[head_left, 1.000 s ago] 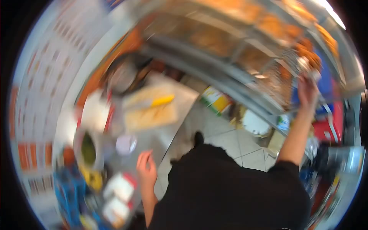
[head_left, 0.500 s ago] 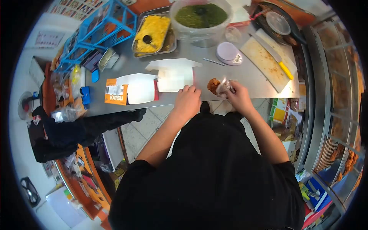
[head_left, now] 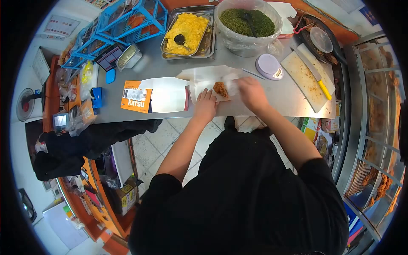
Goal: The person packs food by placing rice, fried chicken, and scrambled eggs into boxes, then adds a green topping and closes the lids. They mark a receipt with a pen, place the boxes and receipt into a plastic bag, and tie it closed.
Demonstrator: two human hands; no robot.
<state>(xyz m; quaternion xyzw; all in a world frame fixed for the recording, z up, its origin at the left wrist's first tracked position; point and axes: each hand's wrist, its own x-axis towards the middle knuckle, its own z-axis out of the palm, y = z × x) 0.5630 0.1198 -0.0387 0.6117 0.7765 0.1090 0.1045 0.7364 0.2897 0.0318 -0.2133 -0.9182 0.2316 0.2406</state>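
A piece of fried chicken (head_left: 220, 89) lies in the right-hand opened takeaway box (head_left: 199, 80), near its front side. My left hand (head_left: 205, 106) is at the front edge of this box, its fingers bent over the wall. To the right of the chicken, my right hand (head_left: 252, 94) pinches a crumpled clear plastic bag (head_left: 232, 81) that stretches toward the chicken; its fingertips are blurred. Beside this box on the left stands a second opened box (head_left: 165, 94), white inside, with an orange printed lid (head_left: 135, 100) folded out.
Behind the boxes are a tray of yellow food (head_left: 189, 32) with a ladle and a plastic-lined tub of chopped greens (head_left: 246, 21). A small scale (head_left: 268, 66) and a cutting board (head_left: 297, 68) with a yellow-handled knife (head_left: 316, 75) stand right. Blue racks (head_left: 131, 21) stand back left.
My right hand has moved up and left with the plastic bag, and the chicken has gone from the bare counter into the right-hand box. My left hand stays at the box's front edge.
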